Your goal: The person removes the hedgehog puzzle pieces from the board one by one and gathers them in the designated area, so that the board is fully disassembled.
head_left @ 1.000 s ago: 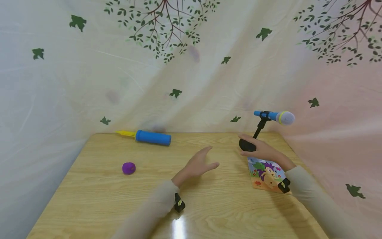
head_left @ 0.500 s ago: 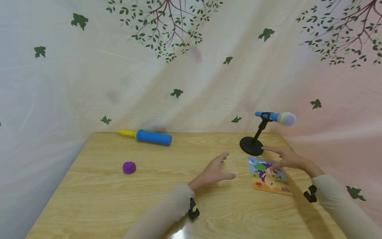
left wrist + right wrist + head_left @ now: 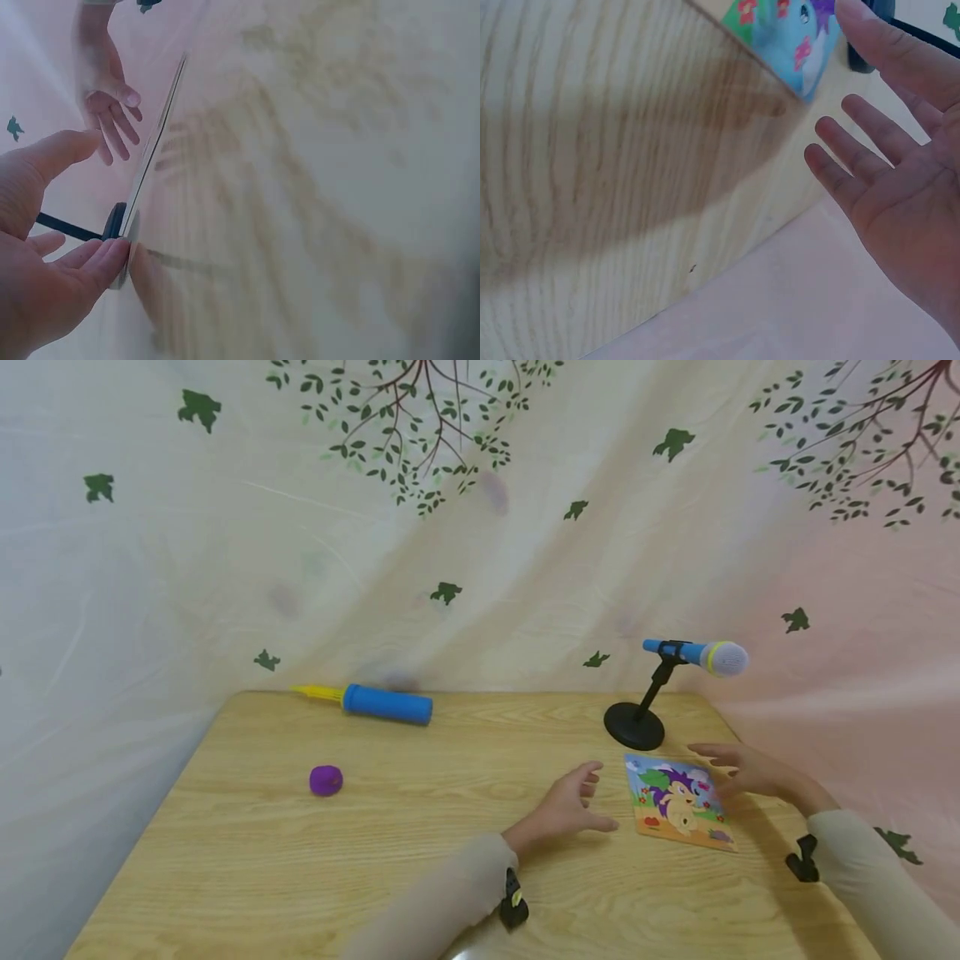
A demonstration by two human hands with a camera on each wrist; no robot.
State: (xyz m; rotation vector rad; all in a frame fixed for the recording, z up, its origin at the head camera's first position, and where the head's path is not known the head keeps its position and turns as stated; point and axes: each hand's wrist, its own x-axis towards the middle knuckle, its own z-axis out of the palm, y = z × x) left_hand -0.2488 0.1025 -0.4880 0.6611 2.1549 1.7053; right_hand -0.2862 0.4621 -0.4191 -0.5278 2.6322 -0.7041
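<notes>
A thin square picture board (image 3: 675, 802) with a cartoon purple-spined hedgehog lies flat on the table's right side, between my two hands. My left hand (image 3: 561, 810) is just left of it, fingers loosely bent and thumb spread, holding nothing. In the left wrist view the left hand (image 3: 52, 281) overlaps the board's thin edge (image 3: 155, 135). Beyond the board's right side hovers my right hand (image 3: 761, 774), with nothing in it. The right wrist view shows the right hand (image 3: 911, 187) with fingers spread near the board's corner (image 3: 799, 64).
Behind the board stands a toy microphone (image 3: 697, 655) on a black stand with a round base (image 3: 634, 727). A blue hand pump (image 3: 386, 704) with a yellow nozzle lies at the back left. A purple lump (image 3: 326, 781) sits on the wooden table (image 3: 262, 868) nearer me.
My right hand has let go of the microphone stand's base and moved right, toward me, past the board. My left hand has moved right, up to the board's left side.
</notes>
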